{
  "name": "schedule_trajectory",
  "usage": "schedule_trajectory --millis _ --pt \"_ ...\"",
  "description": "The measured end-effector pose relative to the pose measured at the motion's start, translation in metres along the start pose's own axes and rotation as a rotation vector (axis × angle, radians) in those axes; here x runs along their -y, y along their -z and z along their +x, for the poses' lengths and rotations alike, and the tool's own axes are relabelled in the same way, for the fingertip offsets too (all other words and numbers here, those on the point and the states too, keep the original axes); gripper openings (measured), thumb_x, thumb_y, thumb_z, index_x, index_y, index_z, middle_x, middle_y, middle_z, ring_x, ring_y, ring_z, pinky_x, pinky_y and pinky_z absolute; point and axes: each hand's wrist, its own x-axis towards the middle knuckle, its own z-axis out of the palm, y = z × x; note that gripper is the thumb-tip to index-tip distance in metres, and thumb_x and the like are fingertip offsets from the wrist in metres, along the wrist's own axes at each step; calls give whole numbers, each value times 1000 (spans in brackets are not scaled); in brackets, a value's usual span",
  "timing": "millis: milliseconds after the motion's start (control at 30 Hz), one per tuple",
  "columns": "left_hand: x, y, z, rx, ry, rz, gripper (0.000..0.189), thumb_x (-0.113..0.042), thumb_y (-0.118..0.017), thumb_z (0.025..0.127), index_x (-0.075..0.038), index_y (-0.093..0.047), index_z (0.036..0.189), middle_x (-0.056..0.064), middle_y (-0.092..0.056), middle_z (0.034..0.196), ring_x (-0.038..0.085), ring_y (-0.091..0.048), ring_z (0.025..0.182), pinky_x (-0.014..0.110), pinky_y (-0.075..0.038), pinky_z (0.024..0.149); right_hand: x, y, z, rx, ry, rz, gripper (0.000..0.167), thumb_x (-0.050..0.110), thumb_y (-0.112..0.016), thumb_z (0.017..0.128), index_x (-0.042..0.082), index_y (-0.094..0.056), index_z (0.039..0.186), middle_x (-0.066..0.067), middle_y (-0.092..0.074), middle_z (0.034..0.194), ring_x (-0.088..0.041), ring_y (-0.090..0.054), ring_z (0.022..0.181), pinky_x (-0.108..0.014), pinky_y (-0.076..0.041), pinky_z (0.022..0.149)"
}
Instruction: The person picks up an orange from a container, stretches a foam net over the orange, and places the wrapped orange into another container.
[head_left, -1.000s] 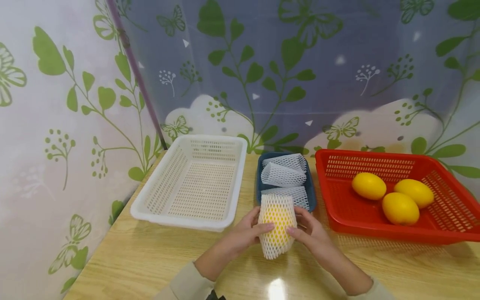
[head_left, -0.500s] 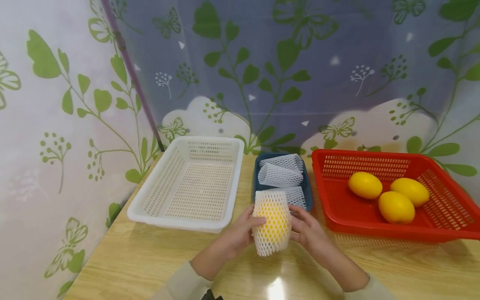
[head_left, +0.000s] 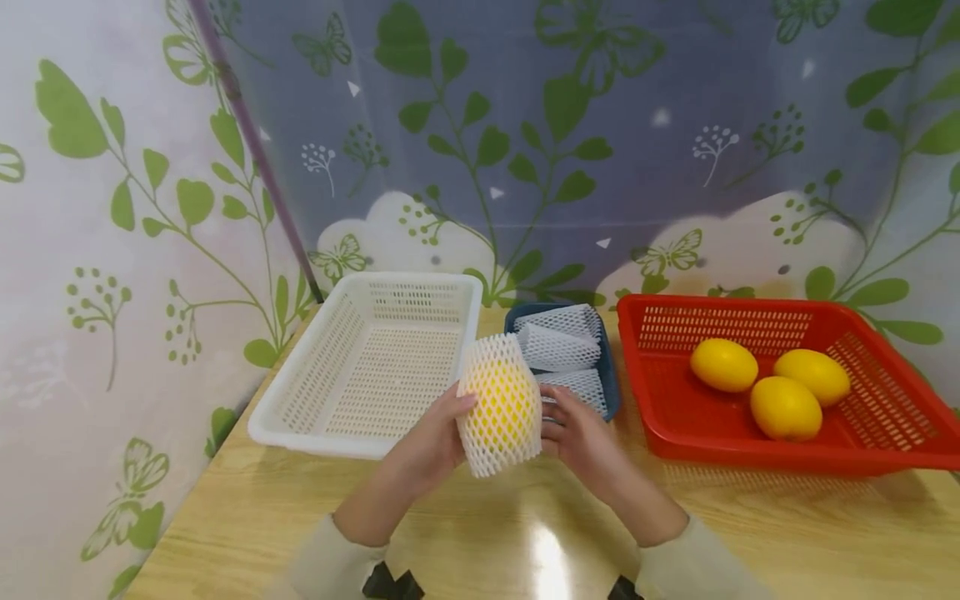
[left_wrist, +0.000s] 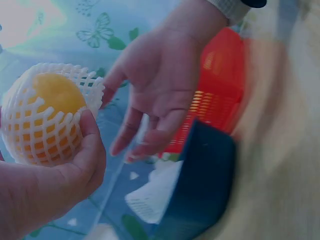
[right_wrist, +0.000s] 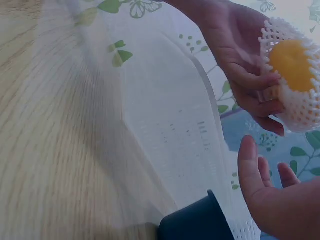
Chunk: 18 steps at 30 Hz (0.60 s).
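Note:
A yellow oval fruit in a white foam net sleeve (head_left: 500, 408) is held up over the table in my left hand (head_left: 429, 446), whose thumb lies on the near side of the net. The left wrist view shows the fruit's bare yellow end (left_wrist: 59, 94) at the sleeve's opening. My right hand (head_left: 583, 446) is just right of the sleeve; both wrist views show it apart from the net, fingers loosely spread and palm bare (left_wrist: 160, 75). Behind the hands, several white foam net sleeves (head_left: 558, 346) lie in a small dark blue bin (head_left: 612, 393).
To the left stands a white perforated basket (head_left: 318, 442) with nothing visible inside. A red perforated basket (head_left: 720, 454) on the right holds three yellow fruits (head_left: 786, 408). A patterned curtain (head_left: 465, 108) hangs behind the wooden table (head_left: 480, 533).
Both hands and the netted fruit have moved left and up, towards the white basket. The right hand has let go of the sleeve; the left keeps its hold.

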Motion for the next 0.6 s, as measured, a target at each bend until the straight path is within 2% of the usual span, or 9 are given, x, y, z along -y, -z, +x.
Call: schedule_trajectory --millis 133,267,433,600 --pt "-16 7 -5 24 -38 -11 52 -38 -33 101 -9 -26 144 2 -55 112 15 -57 102 32 -48 88 -4 -14 13 3 41 -142 34 21 -41 104 -1 -45 128 -3 -61 108 -14 -64 92 -32 -54 84" --pt "-33 15 -7 -6 -56 -67 55 -42 -33 101 -13 -21 146 2 -52 118 15 -54 105 32 -47 88 -10 -27 25 1 141 -336 40 11 -49 99 -8 -43 134 -15 -57 116 -17 -63 97 -38 -53 89" --pt "-54 26 -5 -99 -96 -218 60 -47 -39 99 -19 -21 149 2 -49 127 16 -53 111 32 -48 90 -16 -41 37 -32 290 -586 44 10 -63 93 -3 -49 132 -22 -53 124 -32 -58 112 -44 -50 93" --pt "-69 45 1 -167 -173 -349 47 -43 -41 101 -24 -32 143 3 -44 133 19 -52 114 33 -50 90 -22 -51 46 -52 403 -863 52 24 -73 88 4 -53 132 -15 -50 133 -33 -48 123 -48 -44 100"
